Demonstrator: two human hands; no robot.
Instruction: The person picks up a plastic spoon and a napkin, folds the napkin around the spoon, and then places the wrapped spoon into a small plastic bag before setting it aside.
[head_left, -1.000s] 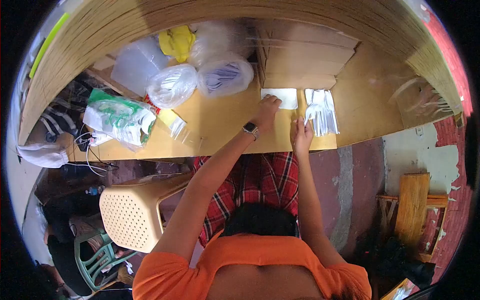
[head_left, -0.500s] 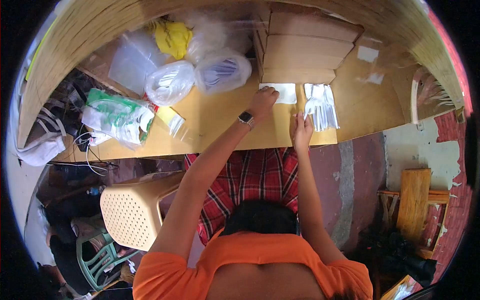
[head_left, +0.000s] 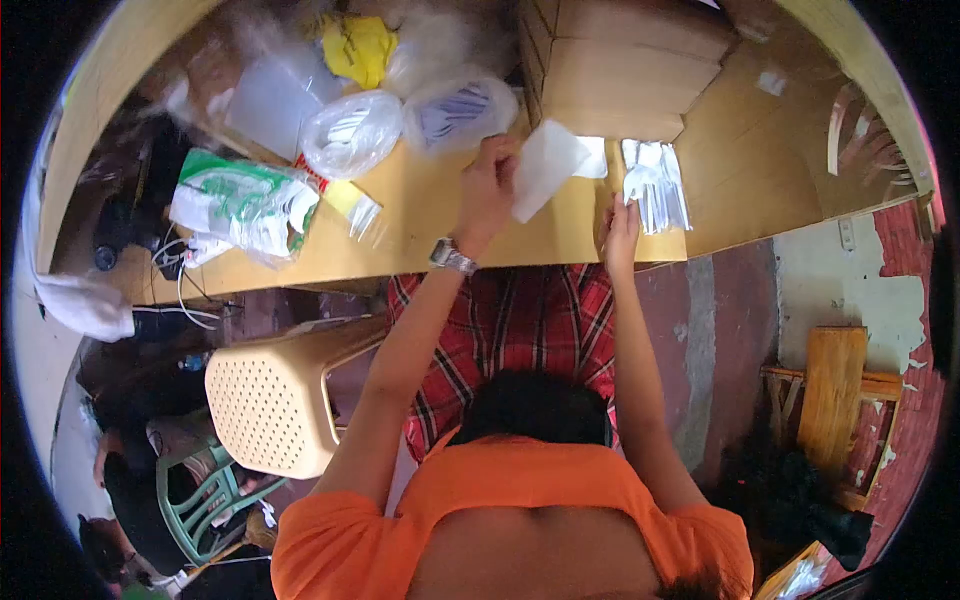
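My left hand (head_left: 487, 190), with a watch on its wrist, holds a white paper napkin (head_left: 547, 168) lifted off the wooden table (head_left: 430, 235). More white napkins (head_left: 594, 157) lie flat under it, against a stack of brown cardboard boxes (head_left: 620, 70). My right hand (head_left: 621, 222) rests at the table's near edge, its fingers touching the lower end of a pile of white plastic cutlery (head_left: 655, 185).
Clear plastic bags (head_left: 350, 135) of cutlery, a yellow bag (head_left: 362, 48), a green-printed packet (head_left: 240, 210) and a small clear sleeve (head_left: 362, 215) lie on the left of the table. A cream plastic stool (head_left: 270, 400) and a green chair (head_left: 200, 500) stand at my left. A wooden bench (head_left: 830, 400) is right.
My left hand has picked a napkin up from the stack and raised it off the table. My right hand has stayed at the cutlery pile. The view has shifted slightly.
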